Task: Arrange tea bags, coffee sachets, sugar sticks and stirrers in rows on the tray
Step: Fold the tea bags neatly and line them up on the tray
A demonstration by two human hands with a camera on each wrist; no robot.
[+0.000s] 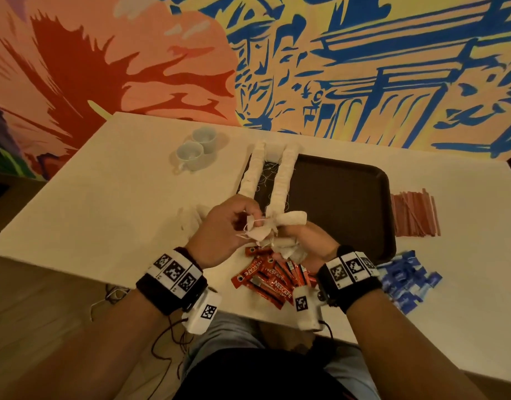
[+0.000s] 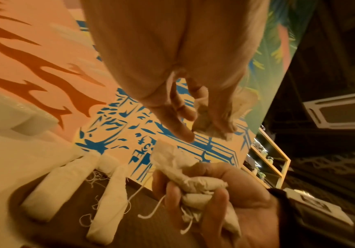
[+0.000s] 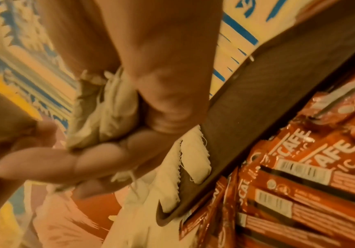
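Coffee sachets (image 1: 273,280) lying heaped on the bench (image 1: 110,203) nearest, untouched. Above them, right hand (image 1: 307,246) clutching a tangled bunch of tea bags (image 1: 280,241), left hand (image 1: 224,226) pinching one free. Worth teasing strings apart slowly, then laying it beside the two tea bag rows (image 1: 281,180) on the tray (image 1: 349,194) beyond.
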